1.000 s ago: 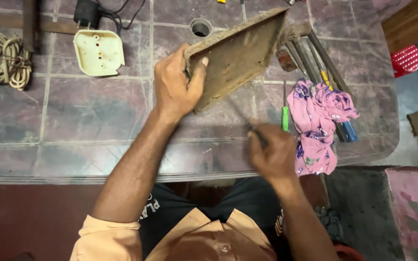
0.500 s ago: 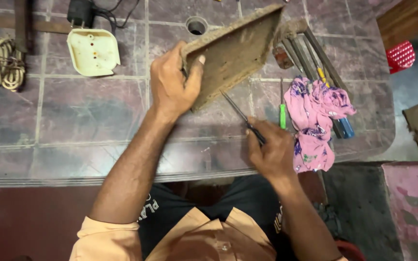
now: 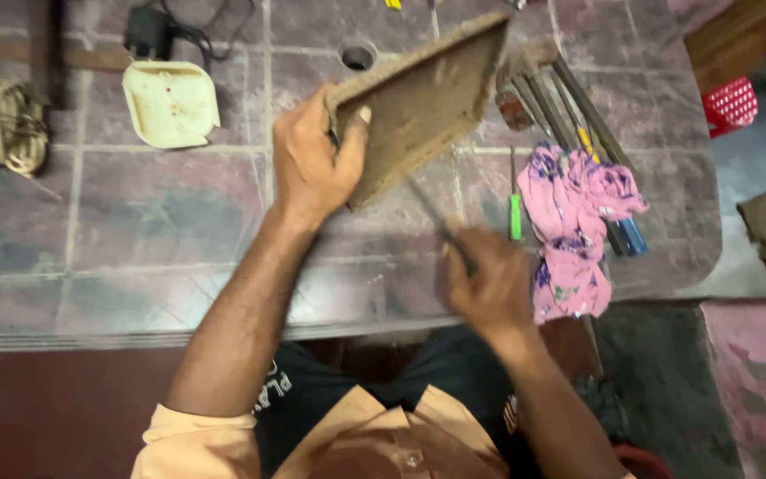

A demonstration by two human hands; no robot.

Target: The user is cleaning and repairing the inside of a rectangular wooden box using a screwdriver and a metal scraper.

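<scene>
Hands first: left hand [image 3: 316, 160] grips a dusty rectangular panel [image 3: 418, 106], tilted above the tabletop [image 3: 161, 213]; right hand [image 3: 485, 284], blurred, clutches a thin tool [image 3: 436, 217] just below the panel. Right of the panel lie a green-handled screwdriver [image 3: 515, 213] and pink cloth [image 3: 569, 231].

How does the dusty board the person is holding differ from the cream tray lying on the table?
The board is brown, grimy and tilted up off the table, gripped at its lower corner by the left hand. The tray is pale cream, smaller, and lies flat with no hand on it. Both are roughly rectangular with a raised rim.
</scene>
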